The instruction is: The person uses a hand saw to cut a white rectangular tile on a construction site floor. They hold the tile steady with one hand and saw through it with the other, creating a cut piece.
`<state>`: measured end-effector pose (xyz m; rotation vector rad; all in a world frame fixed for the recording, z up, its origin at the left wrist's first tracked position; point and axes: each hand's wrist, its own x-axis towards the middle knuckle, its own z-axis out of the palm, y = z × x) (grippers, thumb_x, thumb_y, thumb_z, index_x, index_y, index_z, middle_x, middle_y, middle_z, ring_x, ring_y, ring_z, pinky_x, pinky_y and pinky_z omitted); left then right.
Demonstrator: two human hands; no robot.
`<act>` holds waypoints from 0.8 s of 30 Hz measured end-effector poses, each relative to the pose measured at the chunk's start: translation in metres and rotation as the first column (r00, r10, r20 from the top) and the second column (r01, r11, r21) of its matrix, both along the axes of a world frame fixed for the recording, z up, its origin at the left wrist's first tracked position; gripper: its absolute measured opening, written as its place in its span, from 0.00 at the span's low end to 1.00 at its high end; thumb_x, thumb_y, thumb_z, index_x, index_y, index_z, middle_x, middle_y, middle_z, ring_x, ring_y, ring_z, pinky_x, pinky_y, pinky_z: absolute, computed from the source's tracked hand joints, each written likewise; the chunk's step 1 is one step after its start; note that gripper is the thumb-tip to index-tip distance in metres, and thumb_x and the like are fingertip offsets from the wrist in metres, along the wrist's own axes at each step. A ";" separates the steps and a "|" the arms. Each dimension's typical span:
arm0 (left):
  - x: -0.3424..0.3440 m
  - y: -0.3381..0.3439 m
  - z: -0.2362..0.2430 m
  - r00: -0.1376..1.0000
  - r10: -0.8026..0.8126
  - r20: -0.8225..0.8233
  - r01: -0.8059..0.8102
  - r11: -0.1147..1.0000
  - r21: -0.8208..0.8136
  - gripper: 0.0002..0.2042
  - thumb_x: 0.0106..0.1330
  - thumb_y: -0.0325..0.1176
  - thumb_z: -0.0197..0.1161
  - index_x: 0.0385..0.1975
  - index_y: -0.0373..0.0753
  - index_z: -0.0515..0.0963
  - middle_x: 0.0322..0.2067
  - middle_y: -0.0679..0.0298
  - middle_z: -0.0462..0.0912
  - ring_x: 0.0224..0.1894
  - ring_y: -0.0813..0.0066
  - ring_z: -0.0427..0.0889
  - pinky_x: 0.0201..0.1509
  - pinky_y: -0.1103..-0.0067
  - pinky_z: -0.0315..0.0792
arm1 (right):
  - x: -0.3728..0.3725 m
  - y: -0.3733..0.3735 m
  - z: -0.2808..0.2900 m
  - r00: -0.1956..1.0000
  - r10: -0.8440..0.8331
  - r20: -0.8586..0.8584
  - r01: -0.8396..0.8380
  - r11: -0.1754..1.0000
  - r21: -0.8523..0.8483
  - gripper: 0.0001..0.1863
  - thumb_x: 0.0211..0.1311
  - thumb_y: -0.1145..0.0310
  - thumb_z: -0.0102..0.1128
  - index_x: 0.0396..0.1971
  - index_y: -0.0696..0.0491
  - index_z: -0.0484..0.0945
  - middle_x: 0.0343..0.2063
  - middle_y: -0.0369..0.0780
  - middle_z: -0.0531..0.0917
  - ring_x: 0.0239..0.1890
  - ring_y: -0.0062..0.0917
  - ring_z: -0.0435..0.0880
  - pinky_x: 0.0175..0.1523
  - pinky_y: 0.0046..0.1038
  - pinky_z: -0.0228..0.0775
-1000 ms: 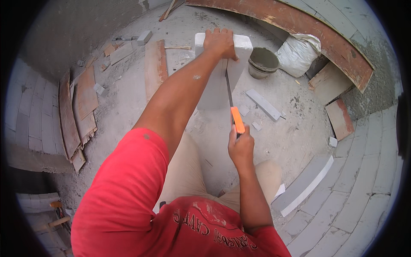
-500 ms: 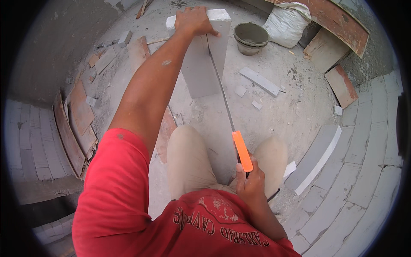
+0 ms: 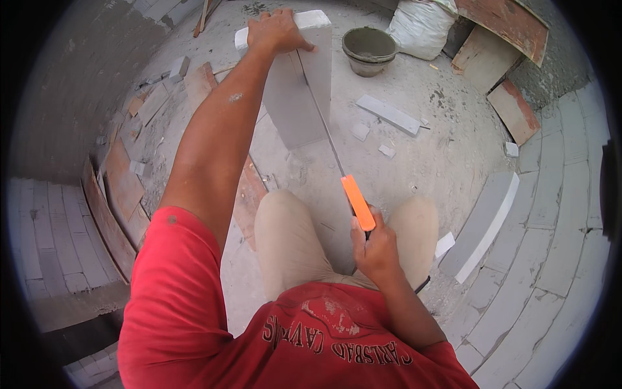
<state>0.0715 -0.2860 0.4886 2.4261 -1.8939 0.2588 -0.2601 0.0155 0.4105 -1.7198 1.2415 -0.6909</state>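
Observation:
A pale grey block (image 3: 285, 107) stands upright on the floor in front of me, with my left hand (image 3: 273, 32) gripping its white top edge. A long saw blade (image 3: 324, 129) lies in a cut running down the block from the top. My right hand (image 3: 376, 249) is closed on the saw's orange and black handle (image 3: 356, 201), between my bent knees.
A mortar bucket (image 3: 368, 61) and white sack (image 3: 421, 29) stand beyond the block at right. A cut strip (image 3: 387, 113) and fragments lie on the floor. Boards (image 3: 123, 175) lie at left; a long grey slab (image 3: 476, 223) is beside the block wall at right.
My right hand drew the saw back toward my body, then moved it slightly forward again. My left hand stays on the block, which appears higher and further left in view.

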 end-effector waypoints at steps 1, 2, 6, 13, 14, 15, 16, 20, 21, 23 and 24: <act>-0.012 -0.006 0.008 1.000 -0.011 -0.001 0.011 1.000 -0.008 0.53 0.42 0.68 0.82 0.69 0.44 0.75 0.66 0.61 0.80 0.72 0.56 0.72 0.70 0.54 0.64 | 0.024 -0.045 -0.006 0.997 -0.017 -0.069 0.014 0.999 -0.039 0.23 0.78 0.60 0.57 0.61 0.62 0.73 0.37 0.59 0.88 0.43 0.59 0.88 0.45 0.48 0.83; -0.025 -0.008 0.010 0.999 -0.029 -0.016 0.029 0.999 -0.014 0.53 0.42 0.68 0.82 0.69 0.43 0.75 0.66 0.61 0.80 0.72 0.56 0.72 0.70 0.54 0.64 | 0.053 -0.098 -0.001 0.989 -0.026 -0.149 0.021 0.999 -0.035 0.22 0.78 0.59 0.57 0.59 0.61 0.74 0.35 0.59 0.87 0.42 0.59 0.88 0.45 0.49 0.82; -0.035 -0.007 0.018 0.998 -0.029 -0.054 0.029 1.000 0.009 0.52 0.44 0.68 0.81 0.68 0.43 0.74 0.66 0.62 0.80 0.73 0.57 0.71 0.69 0.54 0.64 | 0.095 -0.140 0.024 0.971 -0.064 -0.229 0.052 0.997 -0.056 0.21 0.78 0.57 0.56 0.54 0.62 0.74 0.32 0.59 0.86 0.40 0.60 0.87 0.46 0.54 0.79; -0.004 0.010 0.002 0.999 0.004 -0.047 -0.005 1.000 -0.024 0.54 0.40 0.68 0.83 0.68 0.44 0.75 0.64 0.61 0.81 0.72 0.57 0.73 0.69 0.52 0.66 | -0.015 0.027 0.008 0.995 -0.025 0.092 0.045 0.974 -0.223 0.18 0.80 0.63 0.51 0.54 0.64 0.76 0.23 0.47 0.82 0.25 0.33 0.86 0.32 0.39 0.72; -0.004 0.013 0.006 0.999 0.003 -0.040 -0.004 0.999 -0.037 0.54 0.40 0.68 0.83 0.68 0.43 0.75 0.65 0.61 0.81 0.72 0.57 0.73 0.69 0.52 0.66 | 0.002 0.001 0.008 1.000 0.001 0.029 0.003 0.989 -0.148 0.18 0.79 0.63 0.54 0.54 0.65 0.75 0.25 0.51 0.84 0.28 0.42 0.87 0.34 0.41 0.76; -0.012 0.013 0.007 0.999 -0.008 -0.041 0.006 0.999 -0.047 0.54 0.40 0.68 0.83 0.68 0.43 0.75 0.65 0.61 0.81 0.72 0.57 0.73 0.69 0.52 0.66 | 0.028 -0.048 0.008 0.999 0.016 -0.041 -0.019 0.997 -0.072 0.19 0.78 0.63 0.56 0.54 0.66 0.74 0.27 0.54 0.85 0.31 0.52 0.89 0.37 0.44 0.80; -0.028 0.011 0.007 0.999 -0.036 -0.041 0.033 0.998 -0.059 0.54 0.40 0.68 0.83 0.69 0.43 0.74 0.66 0.61 0.80 0.72 0.57 0.73 0.69 0.52 0.66 | 0.053 -0.099 0.006 0.995 0.018 -0.099 -0.027 0.995 -0.092 0.21 0.79 0.59 0.55 0.50 0.67 0.75 0.25 0.55 0.85 0.30 0.55 0.87 0.37 0.47 0.79; -0.050 0.016 0.012 0.999 -0.020 -0.051 0.020 1.000 -0.002 0.52 0.44 0.67 0.82 0.69 0.43 0.74 0.66 0.62 0.80 0.73 0.59 0.70 0.69 0.56 0.63 | 0.088 -0.134 0.008 0.990 -0.033 -0.139 0.019 0.995 -0.098 0.26 0.80 0.53 0.53 0.51 0.67 0.74 0.31 0.61 0.85 0.39 0.59 0.87 0.44 0.52 0.78; -0.044 0.022 0.005 0.999 -0.013 -0.045 0.013 1.000 0.004 0.53 0.44 0.67 0.82 0.69 0.43 0.74 0.66 0.62 0.79 0.73 0.59 0.71 0.69 0.56 0.63 | 0.073 -0.105 0.000 0.991 0.000 -0.132 -0.001 1.000 -0.003 0.25 0.80 0.53 0.54 0.53 0.66 0.73 0.32 0.61 0.86 0.41 0.60 0.87 0.46 0.51 0.79; -0.024 0.019 0.006 0.999 0.010 -0.036 -0.011 0.999 -0.036 0.53 0.43 0.67 0.83 0.70 0.42 0.73 0.67 0.62 0.79 0.72 0.58 0.72 0.69 0.56 0.63 | 0.015 -0.018 -0.015 0.999 -0.016 -0.040 0.013 0.998 -0.061 0.17 0.78 0.64 0.57 0.55 0.62 0.73 0.25 0.51 0.84 0.28 0.49 0.87 0.36 0.43 0.76; -0.021 0.022 0.004 1.000 0.017 -0.010 -0.017 0.999 -0.027 0.54 0.42 0.68 0.82 0.70 0.43 0.73 0.67 0.62 0.79 0.72 0.58 0.72 0.69 0.55 0.64 | 0.000 0.003 -0.010 0.999 0.000 0.043 0.006 0.991 -0.137 0.16 0.78 0.65 0.56 0.54 0.61 0.74 0.25 0.50 0.84 0.28 0.48 0.88 0.36 0.43 0.77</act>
